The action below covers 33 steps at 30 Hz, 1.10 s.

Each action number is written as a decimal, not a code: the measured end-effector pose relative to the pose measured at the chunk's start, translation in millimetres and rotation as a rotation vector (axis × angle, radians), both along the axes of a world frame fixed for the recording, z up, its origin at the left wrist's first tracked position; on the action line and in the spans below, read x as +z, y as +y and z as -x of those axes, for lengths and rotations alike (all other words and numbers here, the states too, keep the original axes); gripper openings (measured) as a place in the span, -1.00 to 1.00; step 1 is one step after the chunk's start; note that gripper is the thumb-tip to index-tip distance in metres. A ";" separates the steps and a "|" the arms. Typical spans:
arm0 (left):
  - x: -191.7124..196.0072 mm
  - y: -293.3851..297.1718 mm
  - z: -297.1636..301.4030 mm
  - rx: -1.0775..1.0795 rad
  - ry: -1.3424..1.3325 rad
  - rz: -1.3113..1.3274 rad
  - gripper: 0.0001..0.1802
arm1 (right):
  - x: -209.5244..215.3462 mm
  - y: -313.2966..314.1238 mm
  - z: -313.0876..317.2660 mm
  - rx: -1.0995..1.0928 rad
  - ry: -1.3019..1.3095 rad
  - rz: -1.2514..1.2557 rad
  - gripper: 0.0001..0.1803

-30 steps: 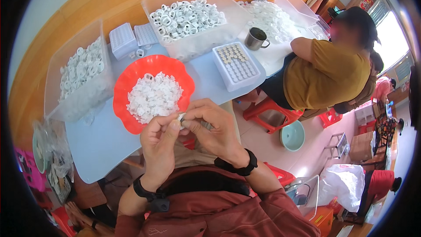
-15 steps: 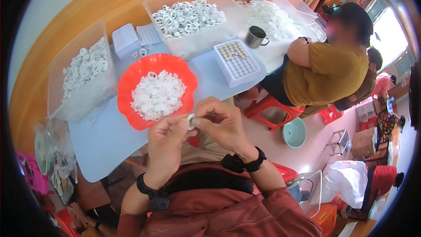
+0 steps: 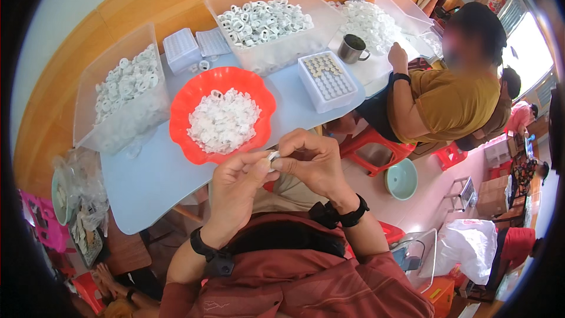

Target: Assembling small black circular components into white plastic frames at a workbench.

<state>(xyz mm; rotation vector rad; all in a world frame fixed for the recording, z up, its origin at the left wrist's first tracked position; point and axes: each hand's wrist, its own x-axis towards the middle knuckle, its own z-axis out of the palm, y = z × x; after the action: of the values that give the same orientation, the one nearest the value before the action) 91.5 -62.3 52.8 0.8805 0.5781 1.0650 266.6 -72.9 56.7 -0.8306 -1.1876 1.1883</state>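
Note:
Between my left hand (image 3: 234, 187) and my right hand (image 3: 316, 169) is a small white plastic part (image 3: 272, 157), pinched by the thumb and fingers of both. My fingers cover most of it, so its full shape is hidden. Both hands are in front of my body, just past the table's near edge. Beyond them stands a red scalloped bowl (image 3: 179, 119), heaped with small white plastic pieces (image 3: 223, 121).
On the blue table (image 3: 141, 182) stand clear bins (image 3: 97, 132) of white ring-shaped parts, a white tray (image 3: 329, 105) of round discs and a metal mug (image 3: 352, 49). A co-worker (image 3: 456, 97) sits at the right by a pile of white pieces (image 3: 371, 26).
The whole view has shifted, so the table's things appear further right. My hands still pinch the white part together. The co-worker's forearm is now raised, with a hand showing near the pile.

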 end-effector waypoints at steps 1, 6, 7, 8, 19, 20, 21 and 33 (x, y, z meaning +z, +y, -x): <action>0.7 -0.7 0.0 0.006 0.005 0.000 -0.77 | -0.1 -0.9 -0.4 0.006 0.005 0.000 -0.88; -0.8 -1.6 0.7 -0.074 -0.038 0.035 -0.75 | 2.7 -6.0 -3.6 -0.068 -0.086 -0.025 -0.87; -1.1 -2.2 0.9 -0.064 -0.028 0.038 -0.75 | 1.2 -6.9 -4.0 -0.058 -0.075 -0.022 -0.87; -1.2 -3.2 1.2 -0.072 -0.044 0.053 -0.75 | -0.5 -7.9 -4.1 -0.055 -0.076 -0.015 -0.87; -2.0 -12.1 2.2 -0.126 -0.132 0.138 -0.74 | 1.4 -21.6 -8.6 -0.033 -0.038 0.027 -0.89; -2.6 -12.8 2.2 -0.130 -0.125 0.136 -0.75 | 1.2 -22.6 -9.3 -0.030 -0.035 0.023 -0.89; -3.0 -13.8 2.2 -0.132 -0.118 0.134 -0.75 | 0.8 -23.6 -9.8 -0.021 -0.027 0.028 -0.89; -2.4 -27.4 -0.2 -0.015 0.100 0.003 -0.78 | 6.8 -33.8 -13.2 -0.129 -0.298 -0.203 -0.86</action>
<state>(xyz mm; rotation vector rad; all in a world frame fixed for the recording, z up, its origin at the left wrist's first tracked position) 91.8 -89.7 50.4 0.9377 0.6558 1.0107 279.8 -106.7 63.5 -0.9356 -1.4471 0.8417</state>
